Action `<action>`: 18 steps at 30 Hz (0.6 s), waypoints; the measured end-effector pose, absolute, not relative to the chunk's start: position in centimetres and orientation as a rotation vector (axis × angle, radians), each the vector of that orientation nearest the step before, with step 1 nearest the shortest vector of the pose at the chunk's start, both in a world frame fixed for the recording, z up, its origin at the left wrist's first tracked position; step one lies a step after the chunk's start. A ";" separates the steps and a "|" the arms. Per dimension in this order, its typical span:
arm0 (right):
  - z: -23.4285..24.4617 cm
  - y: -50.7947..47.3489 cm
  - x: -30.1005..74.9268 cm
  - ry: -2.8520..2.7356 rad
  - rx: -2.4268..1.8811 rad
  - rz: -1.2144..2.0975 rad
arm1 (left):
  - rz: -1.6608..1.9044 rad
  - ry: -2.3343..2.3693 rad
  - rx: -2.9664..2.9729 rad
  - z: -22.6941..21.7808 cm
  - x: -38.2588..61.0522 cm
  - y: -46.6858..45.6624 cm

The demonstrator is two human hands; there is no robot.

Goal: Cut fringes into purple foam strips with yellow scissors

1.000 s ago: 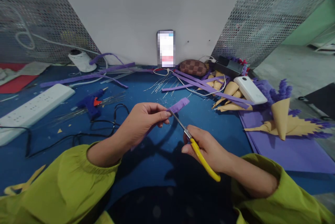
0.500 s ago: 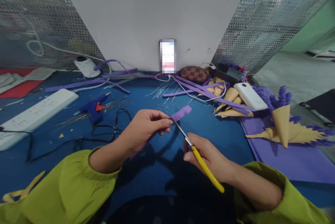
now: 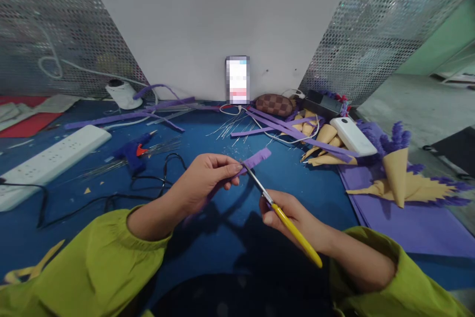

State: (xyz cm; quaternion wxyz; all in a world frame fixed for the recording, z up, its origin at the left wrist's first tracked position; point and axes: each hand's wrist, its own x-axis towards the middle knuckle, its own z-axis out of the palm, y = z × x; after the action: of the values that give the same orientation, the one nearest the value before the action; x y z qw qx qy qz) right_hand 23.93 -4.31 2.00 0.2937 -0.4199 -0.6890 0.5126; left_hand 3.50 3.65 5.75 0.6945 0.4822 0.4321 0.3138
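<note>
Between the thumb and fingers of my left hand (image 3: 213,176) is a narrow purple paper strip (image 3: 259,158). Its free end points up and to the right, and fine cuts run along its edge. My right hand (image 3: 291,215) is closed around a pair of scissors (image 3: 293,230) with yellow handles. The blades reach up and left to the strip, with their tips close to my left fingertips. How far the blades are apart is hard to make out. Part of the strip hangs in shadow below my left hand.
A glue gun (image 3: 129,153), thin wires and a black cord lie left, near a white power strip (image 3: 55,161). A phone (image 3: 238,79) leans on the wall. Purple strips (image 3: 297,131), a white power bank (image 3: 353,136), paper-wrapped purple flowers (image 3: 397,173) and purple sheets (image 3: 415,230) are right.
The scissors and my right hand have shifted slightly, the yellow handle swinging a little to the right. The blades look closer together, and their tips sit slightly higher at the strip.
</note>
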 end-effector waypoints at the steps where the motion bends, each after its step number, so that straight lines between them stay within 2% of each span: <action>1: 2.0 -4.3 23.9 -1.815 -1.087 1.403 | 0.692 0.963 1.064 5.8 3.5 3.6; 4: 2.0 -4.2 23.9 -1.758 -1.034 1.474 | 0.690 0.960 1.033 5.9 3.6 3.6; 11: 1.7 -4.3 24.0 -1.791 -1.112 1.354 | 0.726 0.947 1.043 5.8 3.7 3.6; 18: 1.6 -4.2 23.9 -1.796 -1.131 1.390 | 0.751 0.937 1.152 5.3 3.2 3.7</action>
State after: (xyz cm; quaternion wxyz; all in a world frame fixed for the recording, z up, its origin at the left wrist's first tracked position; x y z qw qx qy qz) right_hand 23.92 -4.25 1.58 0.2976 -0.4257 -0.6757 0.5231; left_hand 3.22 3.66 5.26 0.6734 0.5117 0.4164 0.3337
